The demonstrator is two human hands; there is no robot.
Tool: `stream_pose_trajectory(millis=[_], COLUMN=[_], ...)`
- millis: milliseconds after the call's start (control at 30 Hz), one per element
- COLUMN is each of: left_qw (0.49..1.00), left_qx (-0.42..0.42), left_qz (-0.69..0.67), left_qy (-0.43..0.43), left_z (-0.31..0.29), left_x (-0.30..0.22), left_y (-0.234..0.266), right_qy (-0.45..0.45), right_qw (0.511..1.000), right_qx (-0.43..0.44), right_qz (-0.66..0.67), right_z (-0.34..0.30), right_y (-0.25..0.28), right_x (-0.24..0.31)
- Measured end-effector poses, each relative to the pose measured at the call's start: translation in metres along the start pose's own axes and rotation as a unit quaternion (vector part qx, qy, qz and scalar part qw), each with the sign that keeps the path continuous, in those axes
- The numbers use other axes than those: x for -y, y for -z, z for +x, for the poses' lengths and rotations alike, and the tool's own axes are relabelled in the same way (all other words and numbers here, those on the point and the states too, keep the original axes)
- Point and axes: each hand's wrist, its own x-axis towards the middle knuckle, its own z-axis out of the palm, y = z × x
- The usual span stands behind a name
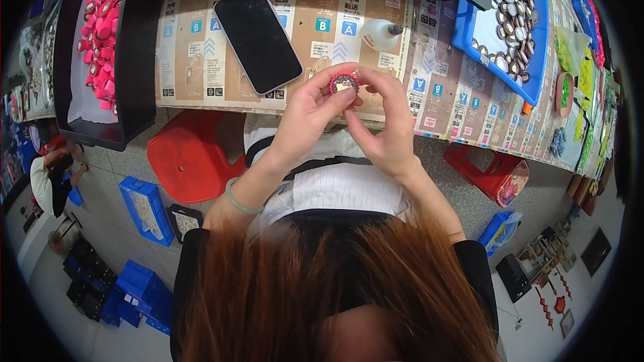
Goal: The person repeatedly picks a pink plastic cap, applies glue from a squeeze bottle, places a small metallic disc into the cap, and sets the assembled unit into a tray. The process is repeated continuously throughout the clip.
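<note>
Both hands meet over the table's near edge, around a small round piece with a pink pleated rim (344, 82) and a pale, dark-speckled middle. My left hand (303, 112) pinches it, the thumb lying across its lower face. The index finger of my right hand (388, 121) presses the piece's right side, with the thumb bent just below. Fingers partly cover the piece, so its exact kind is unclear. Beyond my right hand stands a white squeeze bottle with a dark tip (380, 34). A dark-screened phone (260, 38) lies flat beyond my left hand.
A black tray (137, 60) at the left holds many pink pleated cups (104, 40). At the right, a blue tray (464, 27) contains round metal-rimmed discs (513, 13). Red stools (191, 154) stand below the printed-cardboard tabletop (194, 90). Another person (45, 181) is far left.
</note>
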Motion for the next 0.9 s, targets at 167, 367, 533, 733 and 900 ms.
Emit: stream_pose_trajectory(millis=[167,367,533,733,900], left_qw=[1.000,0.999,1.000,0.992,0.697], left_qx=[0.016,0.015,0.003,-0.062,-0.434], left_qz=[-0.018,-0.014,-0.023,0.065,0.411], left_qy=[0.006,0.025,-0.006,-0.086,-0.397], left_z=[0.002,0.008,0.004,0.003,-0.009], left_x=[-0.005,-0.002,-0.004,-0.015,-0.144], left_y=[-0.002,0.003,-0.001,0.014,0.098], right_qy=[-0.002,-0.027,-0.043,0.020,0.025], right_qw=[1.000,0.999,0.998,0.999,0.993], right_qx=[-0.025,-0.045,-0.046,-0.037,-0.104], right_qz=[-0.013,0.013,0.028,-0.030,-0.048], right_z=[-0.001,-0.003,0.001,0.004,0.000], right_y=[-0.008,-0.012,-0.011,-0.008,0.017], right_x=[0.000,-0.007,-0.004,0.004,-0.006])
